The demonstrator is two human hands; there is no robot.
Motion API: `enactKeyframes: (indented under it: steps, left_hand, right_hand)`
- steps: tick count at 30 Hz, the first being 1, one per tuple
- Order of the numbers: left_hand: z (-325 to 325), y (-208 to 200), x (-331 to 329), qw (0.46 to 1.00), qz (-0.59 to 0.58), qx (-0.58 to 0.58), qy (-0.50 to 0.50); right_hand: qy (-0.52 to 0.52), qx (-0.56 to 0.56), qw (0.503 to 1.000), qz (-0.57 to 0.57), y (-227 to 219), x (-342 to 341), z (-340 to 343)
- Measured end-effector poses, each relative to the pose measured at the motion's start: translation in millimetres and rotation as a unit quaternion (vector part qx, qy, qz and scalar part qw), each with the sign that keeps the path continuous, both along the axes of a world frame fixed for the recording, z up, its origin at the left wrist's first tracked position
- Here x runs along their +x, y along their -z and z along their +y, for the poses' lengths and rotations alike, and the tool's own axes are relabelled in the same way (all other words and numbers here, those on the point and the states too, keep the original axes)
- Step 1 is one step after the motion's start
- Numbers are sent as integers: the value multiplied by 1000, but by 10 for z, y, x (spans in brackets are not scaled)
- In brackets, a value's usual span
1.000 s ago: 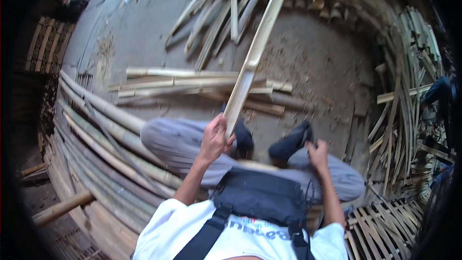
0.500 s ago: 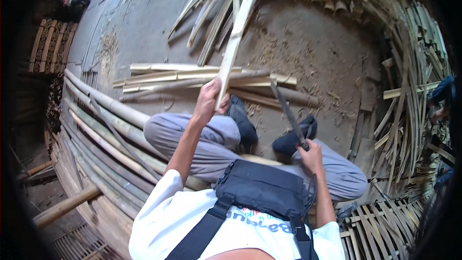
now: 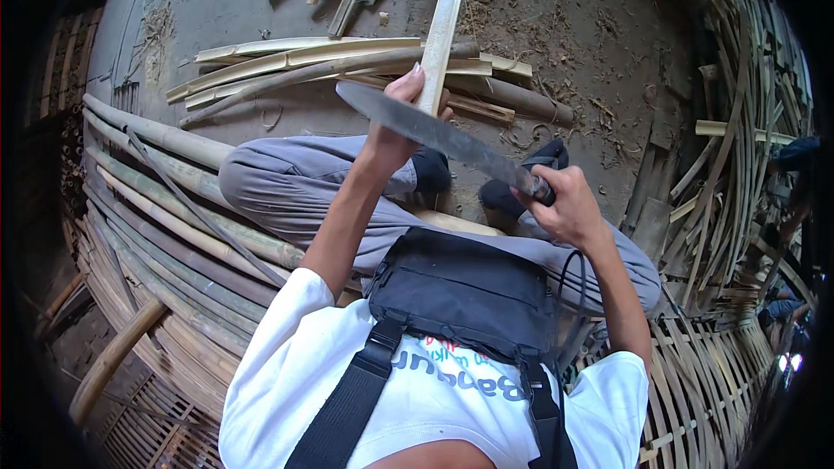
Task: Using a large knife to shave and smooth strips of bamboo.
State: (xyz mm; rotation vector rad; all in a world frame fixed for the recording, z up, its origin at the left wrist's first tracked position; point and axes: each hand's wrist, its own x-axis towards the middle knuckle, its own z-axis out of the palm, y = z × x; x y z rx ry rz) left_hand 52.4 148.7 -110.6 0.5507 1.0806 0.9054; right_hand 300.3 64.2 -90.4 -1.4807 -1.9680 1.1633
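A split bamboo strip [image 3: 443, 35], pale inside, is gripped near its lower end by my left hand [image 3: 390, 149], its fingers wrapped round it. The strip slants up and away past the top of the view. My right hand [image 3: 566, 201] is closed on the handle of a machete [image 3: 452, 141] with a long, dark, worn blade. Its blade reaches leftward across the front of my left wrist and fingers, hiding part of that hand. I cannot tell whether the blade touches the strip's end. Beyond my hands lie several split bamboo pieces [image 3: 300, 56] on the floor.
My crossed legs [image 3: 295, 175] are below my hands, and a black pouch [image 3: 460, 282] hangs at my chest. Long bamboo poles [image 3: 165, 132] lie at the left. Heaped bamboo strips [image 3: 725, 174] fill the right side, with a slatted bamboo panel [image 3: 695, 382] below. Shavings [image 3: 556, 61] litter the floor.
My right hand has raised the machete and swung its blade leftward, across my left hand. My left hand still holds the strip, now higher in view. The whole view has shifted.
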Motion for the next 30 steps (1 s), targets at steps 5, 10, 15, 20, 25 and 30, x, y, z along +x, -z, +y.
enactKeyframes:
  steps: [5,10,15,20,25,30]
  left_hand:
    - [-73,15,-89,983,-180,-11,37]
    - [-95,84,-57,995,-103,10,9]
    - [-202,185,-154,984,137,108,41]
    - [-181,-26,-231,977,163,65,123]
    - [-367,108,-228,973,157,124,112]
    - [-414,118,-232,935,311,110,128]
  right_hand:
    - [-3,-27,1000,-8,-31,-37,216]
    - [-67,23,996,-53,27,48,240]
    - [-4,-36,997,-63,123,165,665]
    - [-29,-46,996,-68,264,152,829]
    - [4,-6,985,-170,224,163,1139]
    - [-98,-54,941,-321,132,98,1275]
